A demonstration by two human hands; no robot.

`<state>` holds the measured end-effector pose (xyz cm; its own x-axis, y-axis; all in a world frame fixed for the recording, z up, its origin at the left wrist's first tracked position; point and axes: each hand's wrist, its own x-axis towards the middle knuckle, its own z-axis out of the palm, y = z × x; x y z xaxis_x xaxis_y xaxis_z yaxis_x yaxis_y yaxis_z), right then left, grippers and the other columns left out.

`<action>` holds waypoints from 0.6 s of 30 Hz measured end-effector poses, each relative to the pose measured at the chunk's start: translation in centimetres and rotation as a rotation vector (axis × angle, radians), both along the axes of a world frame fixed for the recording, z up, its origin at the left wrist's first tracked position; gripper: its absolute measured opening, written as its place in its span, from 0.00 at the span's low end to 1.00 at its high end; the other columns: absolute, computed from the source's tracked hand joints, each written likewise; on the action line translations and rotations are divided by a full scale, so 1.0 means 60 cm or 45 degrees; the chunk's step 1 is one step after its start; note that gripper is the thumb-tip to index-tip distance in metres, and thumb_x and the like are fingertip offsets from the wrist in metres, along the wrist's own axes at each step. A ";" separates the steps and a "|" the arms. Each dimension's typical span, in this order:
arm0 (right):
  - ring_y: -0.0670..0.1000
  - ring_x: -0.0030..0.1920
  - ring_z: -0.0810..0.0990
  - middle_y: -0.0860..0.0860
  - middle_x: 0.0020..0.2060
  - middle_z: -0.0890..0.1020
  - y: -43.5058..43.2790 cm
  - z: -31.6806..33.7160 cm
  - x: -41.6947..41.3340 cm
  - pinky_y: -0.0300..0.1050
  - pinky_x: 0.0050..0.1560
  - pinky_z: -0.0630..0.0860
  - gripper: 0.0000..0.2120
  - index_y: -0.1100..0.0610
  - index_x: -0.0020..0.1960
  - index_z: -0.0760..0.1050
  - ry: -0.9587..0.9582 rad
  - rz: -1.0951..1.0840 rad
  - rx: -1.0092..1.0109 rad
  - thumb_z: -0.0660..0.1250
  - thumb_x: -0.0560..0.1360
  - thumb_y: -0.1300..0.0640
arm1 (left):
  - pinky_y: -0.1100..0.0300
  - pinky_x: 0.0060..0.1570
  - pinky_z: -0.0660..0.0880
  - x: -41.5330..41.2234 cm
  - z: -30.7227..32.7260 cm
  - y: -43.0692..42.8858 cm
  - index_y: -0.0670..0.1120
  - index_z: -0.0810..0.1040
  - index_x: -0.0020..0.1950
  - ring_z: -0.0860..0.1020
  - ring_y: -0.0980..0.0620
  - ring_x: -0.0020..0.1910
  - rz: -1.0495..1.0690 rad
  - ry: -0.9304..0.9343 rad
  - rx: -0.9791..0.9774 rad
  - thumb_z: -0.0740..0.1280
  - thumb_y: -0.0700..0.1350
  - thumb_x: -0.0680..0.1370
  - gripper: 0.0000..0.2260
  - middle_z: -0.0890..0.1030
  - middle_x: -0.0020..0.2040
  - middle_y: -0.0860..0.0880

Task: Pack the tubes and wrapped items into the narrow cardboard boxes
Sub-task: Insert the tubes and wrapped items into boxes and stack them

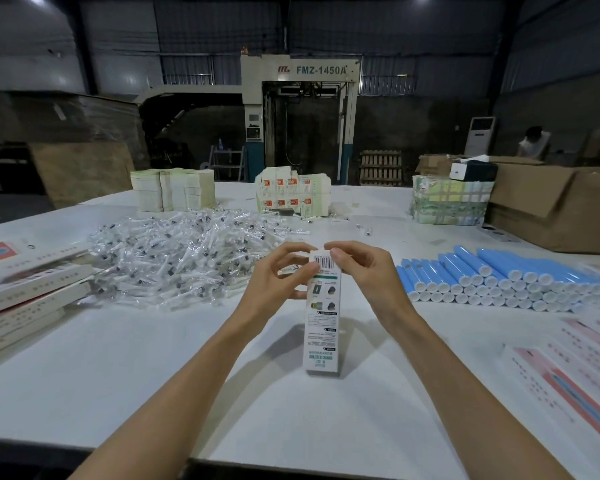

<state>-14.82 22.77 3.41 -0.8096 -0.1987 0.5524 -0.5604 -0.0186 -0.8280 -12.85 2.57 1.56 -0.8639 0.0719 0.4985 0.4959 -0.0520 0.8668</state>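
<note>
- Left hand (274,273) pinches the top of the upright narrow box (322,327) with curled fingers.
- Right hand (362,271) pinches that top too.
- Blue tubes (499,278) lie right, wrapped items (174,251) left.

We're in a packing factory hall here.
We see a big FMZ-1450A machine (300,109) at the back, brown cartons (555,209), and a long table (118,375) heaped with wrapped items (181,258) and blue tubes (499,277).
</note>
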 end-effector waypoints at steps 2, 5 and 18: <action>0.50 0.54 0.86 0.49 0.50 0.88 -0.002 0.001 0.001 0.42 0.55 0.82 0.05 0.53 0.56 0.85 0.044 -0.024 -0.053 0.73 0.80 0.57 | 0.52 0.43 0.85 0.003 0.002 0.002 0.53 0.82 0.65 0.88 0.44 0.53 0.014 0.016 0.036 0.77 0.49 0.81 0.14 0.88 0.56 0.45; 0.51 0.52 0.87 0.50 0.49 0.88 -0.003 -0.003 0.002 0.39 0.53 0.81 0.04 0.53 0.54 0.86 0.094 -0.003 -0.069 0.74 0.79 0.57 | 0.49 0.44 0.86 0.006 -0.001 0.002 0.55 0.82 0.68 0.88 0.44 0.54 0.016 0.038 0.046 0.76 0.49 0.81 0.15 0.88 0.54 0.46; 0.50 0.51 0.87 0.48 0.48 0.89 0.003 -0.026 -0.016 0.45 0.54 0.83 0.06 0.55 0.55 0.87 0.178 -0.087 0.075 0.73 0.80 0.57 | 0.54 0.42 0.85 0.005 -0.019 0.010 0.53 0.86 0.61 0.89 0.45 0.51 0.082 0.040 0.017 0.77 0.50 0.81 0.10 0.89 0.52 0.46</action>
<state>-15.75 22.95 1.87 -0.7384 -0.1809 0.6497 -0.6686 0.0698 -0.7404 -12.53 3.18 0.42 -0.8506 0.0096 0.5258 0.5253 -0.0306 0.8503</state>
